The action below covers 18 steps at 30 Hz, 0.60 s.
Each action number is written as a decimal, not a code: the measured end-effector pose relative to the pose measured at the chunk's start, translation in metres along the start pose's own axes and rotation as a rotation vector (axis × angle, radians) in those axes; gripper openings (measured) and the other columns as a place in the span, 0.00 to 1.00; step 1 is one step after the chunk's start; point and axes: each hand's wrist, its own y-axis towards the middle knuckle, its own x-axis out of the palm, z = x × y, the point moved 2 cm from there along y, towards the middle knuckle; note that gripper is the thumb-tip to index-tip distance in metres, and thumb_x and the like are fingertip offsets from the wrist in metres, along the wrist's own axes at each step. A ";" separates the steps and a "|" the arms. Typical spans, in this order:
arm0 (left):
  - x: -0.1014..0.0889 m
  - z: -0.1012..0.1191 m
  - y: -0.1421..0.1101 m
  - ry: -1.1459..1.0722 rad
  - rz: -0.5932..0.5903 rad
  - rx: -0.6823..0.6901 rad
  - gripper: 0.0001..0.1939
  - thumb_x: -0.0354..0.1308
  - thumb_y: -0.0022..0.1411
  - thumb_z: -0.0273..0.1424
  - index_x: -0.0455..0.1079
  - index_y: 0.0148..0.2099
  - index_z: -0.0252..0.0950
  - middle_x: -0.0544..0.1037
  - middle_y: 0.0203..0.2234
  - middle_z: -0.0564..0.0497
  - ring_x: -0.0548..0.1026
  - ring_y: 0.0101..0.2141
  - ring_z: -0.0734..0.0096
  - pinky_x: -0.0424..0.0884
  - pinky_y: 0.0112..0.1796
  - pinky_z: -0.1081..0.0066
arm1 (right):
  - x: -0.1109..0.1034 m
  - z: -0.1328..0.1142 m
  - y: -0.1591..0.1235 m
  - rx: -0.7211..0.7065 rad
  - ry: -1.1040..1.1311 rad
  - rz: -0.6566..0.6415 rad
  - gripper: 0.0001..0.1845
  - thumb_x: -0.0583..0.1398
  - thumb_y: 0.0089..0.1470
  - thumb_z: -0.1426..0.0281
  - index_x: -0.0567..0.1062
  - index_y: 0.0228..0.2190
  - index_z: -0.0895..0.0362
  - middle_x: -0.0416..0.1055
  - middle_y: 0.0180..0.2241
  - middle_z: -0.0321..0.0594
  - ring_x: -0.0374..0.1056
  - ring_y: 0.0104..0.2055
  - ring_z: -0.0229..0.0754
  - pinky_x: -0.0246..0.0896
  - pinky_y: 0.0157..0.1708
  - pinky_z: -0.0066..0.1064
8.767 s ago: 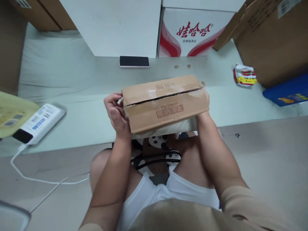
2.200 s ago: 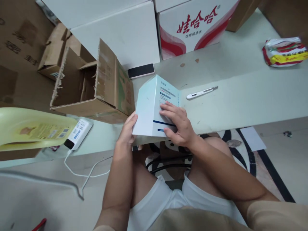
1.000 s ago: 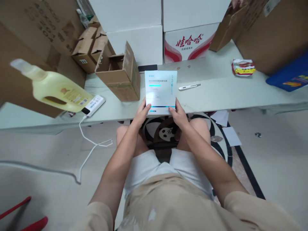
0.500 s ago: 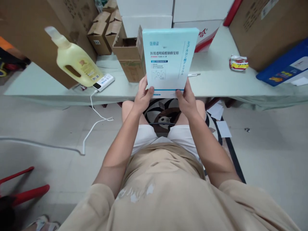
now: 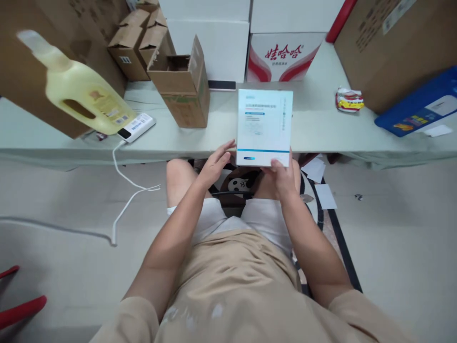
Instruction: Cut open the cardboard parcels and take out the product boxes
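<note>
Desk (image 5: 314, 124), one, pale green cover, running the width of the view. Large brown cartons, two: one at the left end (image 5: 96, 28), one at the right (image 5: 400, 52). White boxes (image 5: 207, 50), four in view at the back, in two stacks of two; only one, lower right, shows red lettering. Open brown carton (image 5: 185, 109), one, upright, flap raised. Small closed cartons (image 5: 126, 57), at least three, behind it; rear ones partly hidden. Yellow jug (image 5: 96, 93), one, tilted. Blue pack (image 5: 421, 105), one, far right.

Pale blue box (image 5: 264, 128), one, front face up, held at the desk's near edge, print blurred. Right hand (image 5: 283, 178): fingers gripping its lower right corner, thumb on the front. Left hand (image 5: 214, 166): fingers extended and parted, just beside its lower left edge; contact cannot be told.

White power bank (image 5: 139, 127), one, cable attached, near the jug. Snack packet (image 5: 349, 100), one. Dark phone (image 5: 222, 85), one, behind the open carton.
</note>
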 end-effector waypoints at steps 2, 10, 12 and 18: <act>0.004 -0.019 0.011 0.054 -0.007 -0.036 0.33 0.56 0.66 0.56 0.72 0.64 0.42 0.77 0.60 0.41 0.78 0.55 0.52 0.73 0.58 0.53 | -0.025 0.011 0.008 0.213 0.140 0.144 0.42 0.58 0.53 0.43 0.59 0.64 0.45 0.68 0.63 0.49 0.73 0.59 0.54 0.79 0.48 0.51; -0.032 -0.057 0.061 0.506 0.041 -0.024 0.23 0.55 0.64 0.48 0.77 0.50 0.37 0.80 0.48 0.41 0.77 0.49 0.53 0.74 0.53 0.54 | -0.173 0.001 0.114 0.301 0.033 0.503 0.31 0.65 0.46 0.50 0.69 0.51 0.45 0.68 0.58 0.42 0.72 0.49 0.46 0.80 0.39 0.43; -0.044 -0.059 0.070 0.585 0.042 -0.017 0.22 0.54 0.63 0.46 0.77 0.49 0.37 0.80 0.47 0.41 0.77 0.50 0.52 0.74 0.54 0.53 | -0.194 0.006 0.155 0.344 -0.064 0.515 0.31 0.64 0.47 0.52 0.70 0.53 0.43 0.68 0.59 0.41 0.71 0.49 0.46 0.79 0.38 0.43; -0.073 -0.065 0.094 0.826 0.078 -0.017 0.22 0.52 0.66 0.44 0.75 0.53 0.35 0.78 0.52 0.38 0.77 0.53 0.51 0.72 0.58 0.53 | -0.222 0.040 0.235 0.243 -0.310 0.561 0.25 0.63 0.62 0.58 0.70 0.59 0.43 0.67 0.62 0.45 0.71 0.54 0.45 0.75 0.47 0.40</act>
